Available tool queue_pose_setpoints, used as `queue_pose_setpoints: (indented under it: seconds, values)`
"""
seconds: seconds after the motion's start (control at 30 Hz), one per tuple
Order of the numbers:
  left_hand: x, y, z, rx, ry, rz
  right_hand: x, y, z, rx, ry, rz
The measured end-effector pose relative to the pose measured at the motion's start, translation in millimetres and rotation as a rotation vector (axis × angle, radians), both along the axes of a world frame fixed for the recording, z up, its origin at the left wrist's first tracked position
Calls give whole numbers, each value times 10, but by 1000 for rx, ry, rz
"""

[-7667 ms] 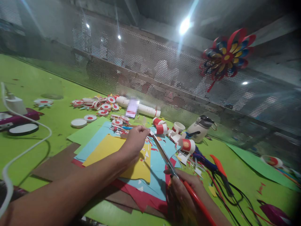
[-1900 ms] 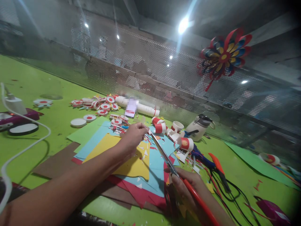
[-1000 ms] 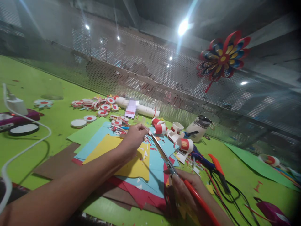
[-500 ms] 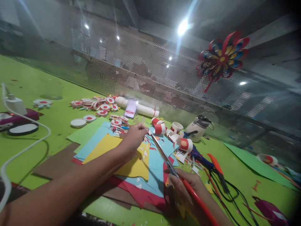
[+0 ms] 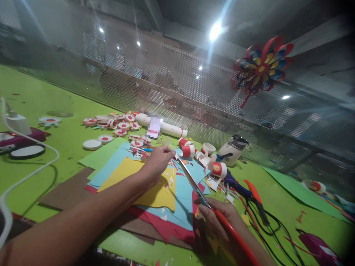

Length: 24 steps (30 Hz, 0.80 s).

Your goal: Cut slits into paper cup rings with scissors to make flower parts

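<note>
My left hand (image 5: 158, 161) reaches over a stack of coloured paper sheets (image 5: 155, 190) and pinches a small paper piece (image 5: 172, 154) at its fingertips. My right hand (image 5: 219, 220) grips red-handled scissors (image 5: 195, 184), whose blades point up-left and meet that small piece. Yellow, blue, red and green sheets lie fanned under both hands, with tiny white and red offcuts scattered on them.
Red-and-white paper cups (image 5: 189, 150) and cut cup discs (image 5: 119, 123) lie behind the sheets, beside a white tube (image 5: 169, 128) and a white jug (image 5: 232, 150). An orange-handled tool (image 5: 256, 197) with black cords lies right. A charger and white cable (image 5: 16, 123) sit left. A perforated screen holds a paper flower (image 5: 260, 68).
Hardly anything differs: both hands stay in place, the scissor tips remain at the small piece, and the view has drifted slightly.
</note>
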<state>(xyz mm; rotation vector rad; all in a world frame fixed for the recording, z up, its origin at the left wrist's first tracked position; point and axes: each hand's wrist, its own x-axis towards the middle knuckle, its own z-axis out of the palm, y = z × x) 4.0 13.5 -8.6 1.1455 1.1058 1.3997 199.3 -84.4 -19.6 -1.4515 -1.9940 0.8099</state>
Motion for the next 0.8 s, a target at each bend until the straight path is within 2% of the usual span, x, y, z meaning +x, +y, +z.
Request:
queue_pose_setpoints:
  seconds: [0.37, 0.6, 0.8]
  values:
    - [-34, 49, -9, 10, 7, -17, -103, -79, 180, -46, 43, -2]
    - [-80, 85, 51, -4, -7, -99, -23, -106, 183, -136, 59, 11]
    - [-115, 42, 111, 5, -38, -149, -8, -96, 208, -136, 39, 53]
